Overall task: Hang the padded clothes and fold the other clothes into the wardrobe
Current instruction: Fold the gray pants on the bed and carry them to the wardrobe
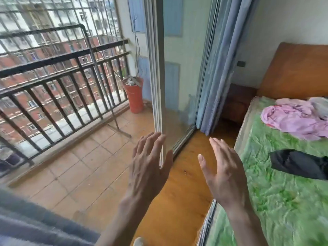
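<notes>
No writing is legible anywhere. Both the left hand (149, 167) and right hand (223, 173) are raised, spread wide and empty. On the green bed (284, 201), a crumpled pink garment (292, 121) lies near the headboard end; a dark garment (298, 165), possibly folded, runs lengthwise toward the bed's right edge.

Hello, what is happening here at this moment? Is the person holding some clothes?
No. Both the left hand and the right hand are open and empty, raised near the sliding glass door to the balcony. A pink garment and a black garment lie unfolded on the green bed cover. No wardrobe is in view.
</notes>
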`<state>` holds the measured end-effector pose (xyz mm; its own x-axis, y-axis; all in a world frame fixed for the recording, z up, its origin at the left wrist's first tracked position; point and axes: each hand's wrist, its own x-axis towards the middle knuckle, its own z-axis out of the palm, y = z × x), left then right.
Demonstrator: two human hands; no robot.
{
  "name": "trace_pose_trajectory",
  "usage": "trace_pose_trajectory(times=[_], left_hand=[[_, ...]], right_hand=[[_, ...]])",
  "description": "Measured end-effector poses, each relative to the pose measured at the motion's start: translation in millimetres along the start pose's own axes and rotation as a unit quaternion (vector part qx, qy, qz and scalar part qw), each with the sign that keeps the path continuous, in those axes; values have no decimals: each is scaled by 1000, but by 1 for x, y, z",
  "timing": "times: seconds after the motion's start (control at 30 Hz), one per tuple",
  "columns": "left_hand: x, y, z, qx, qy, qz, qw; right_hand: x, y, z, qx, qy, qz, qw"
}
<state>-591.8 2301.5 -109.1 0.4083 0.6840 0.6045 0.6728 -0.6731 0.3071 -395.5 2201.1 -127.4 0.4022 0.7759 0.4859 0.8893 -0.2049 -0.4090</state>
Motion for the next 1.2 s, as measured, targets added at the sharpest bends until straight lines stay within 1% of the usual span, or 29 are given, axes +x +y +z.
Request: trace_pose_trajectory(times=[0.23,0.33,0.43,0.5,0.63,0.83,1.03,1.2], left_hand=[[116,-79,58,-58,-19,78,995],[158,-93,76,-79,-15,107,991],[195,-92,99,-115,-27,135,984],[217,-82,119,-140,-50,161,976],[252,-53,165,-182,-83,218,955],[306,-4,245,-233,-106,299,919],[375,53,320,-273,-129,313,900],[429,103,382,-294,-137,326,888]], right_hand=[[99,-18,62,-52,64,62,995],[130,-18,68,-78,89,76,990],[148,-9,66,-113,104,105,982],[156,3,64,-127,111,136,976],[168,34,64,-153,147,190,959],[198,106,77,-181,173,267,931],[263,183,78,-191,204,306,910],[315,248,74,-189,206,317,906]])
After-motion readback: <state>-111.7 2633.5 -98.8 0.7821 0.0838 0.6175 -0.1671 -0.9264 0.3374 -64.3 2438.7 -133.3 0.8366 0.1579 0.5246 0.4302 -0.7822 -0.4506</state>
